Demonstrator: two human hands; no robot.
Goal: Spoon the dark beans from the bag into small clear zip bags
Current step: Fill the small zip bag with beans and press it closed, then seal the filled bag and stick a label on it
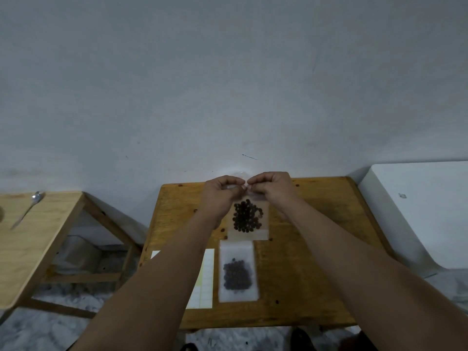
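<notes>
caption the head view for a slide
Left hand and right hand pinch the top of a zip bag of dark beans; a second filled bag lies on the wooden table.

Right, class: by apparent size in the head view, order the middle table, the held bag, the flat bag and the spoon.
Middle table
Held bag and flat bag: alike, the flat one nearer
Spoon

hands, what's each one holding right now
Left hand: pinches the top edge of the far zip bag.
Right hand: pinches the same top edge.
</notes>
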